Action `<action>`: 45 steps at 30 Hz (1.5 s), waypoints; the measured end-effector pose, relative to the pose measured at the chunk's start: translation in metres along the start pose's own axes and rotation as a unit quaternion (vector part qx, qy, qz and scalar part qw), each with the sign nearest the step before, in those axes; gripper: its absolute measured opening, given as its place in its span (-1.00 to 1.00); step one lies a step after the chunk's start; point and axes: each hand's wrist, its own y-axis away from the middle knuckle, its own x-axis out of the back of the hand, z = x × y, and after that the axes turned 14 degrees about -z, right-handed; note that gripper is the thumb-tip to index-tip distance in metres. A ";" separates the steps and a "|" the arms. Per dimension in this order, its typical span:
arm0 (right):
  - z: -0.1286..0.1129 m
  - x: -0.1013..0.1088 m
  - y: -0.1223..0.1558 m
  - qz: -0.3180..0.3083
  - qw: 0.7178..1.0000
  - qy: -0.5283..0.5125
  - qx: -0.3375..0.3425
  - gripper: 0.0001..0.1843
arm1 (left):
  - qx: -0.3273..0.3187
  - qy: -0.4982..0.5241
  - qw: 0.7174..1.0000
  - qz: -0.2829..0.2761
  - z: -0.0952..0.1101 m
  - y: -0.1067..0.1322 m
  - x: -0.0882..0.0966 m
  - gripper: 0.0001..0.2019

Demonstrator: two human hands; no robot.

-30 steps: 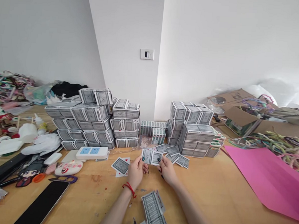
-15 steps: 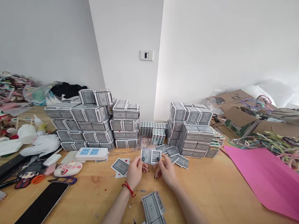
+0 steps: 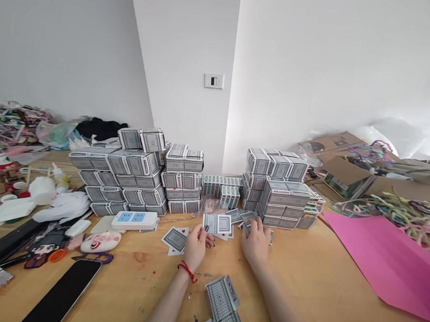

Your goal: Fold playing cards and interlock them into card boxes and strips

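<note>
My left hand [image 3: 196, 246] pinches two grey-backed playing cards [image 3: 217, 224], held upright side by side above the wooden table [image 3: 313, 283]. My right hand [image 3: 256, 242] lies palm down on the loose cards [image 3: 247, 216] spread in front of the right-hand stack, fingers resting on them. A couple more cards [image 3: 174, 239] lie left of my left hand. A loose pile of cards [image 3: 222, 305] sits near the table's front edge between my forearms.
Stacks of grey card boxes stand at the left [image 3: 126, 175] and right [image 3: 279, 189]. A white power strip [image 3: 134, 219], a black phone [image 3: 64, 295], a pink paper sheet [image 3: 384, 259], cardboard boxes [image 3: 349, 171] and craft clutter [image 3: 14, 168] surround them.
My right hand has let go of the held cards and moved right and forward onto the loose cards on the table. My left hand now holds the pair alone.
</note>
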 end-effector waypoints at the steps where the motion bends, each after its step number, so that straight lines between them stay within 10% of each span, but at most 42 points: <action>1: 0.001 -0.001 0.000 -0.016 1.000 0.013 -0.013 -0.70 | 0.000 -0.001 1.000 0.000 0.000 0.000 0.000 -0.83; 17: 0.002 -0.003 -0.006 0.023 0.986 -0.160 -0.034 -0.72 | -0.005 -0.003 1.000 -0.011 -0.001 0.000 -0.001 -0.84; 23: -0.009 0.000 -0.005 -0.041 0.849 -0.526 -0.030 -0.47 | 0.000 0.052 0.998 0.029 -0.001 -0.003 0.005 -0.80; 31: -0.017 0.008 -0.003 -0.174 0.735 -0.655 -0.017 -0.52 | 0.012 0.066 0.996 0.057 0.003 -0.004 0.006 -0.77; 45: -0.012 0.001 -0.006 -0.207 0.705 -0.676 -0.059 -0.59 | 0.007 0.054 0.995 0.086 -0.001 -0.004 0.009 -0.79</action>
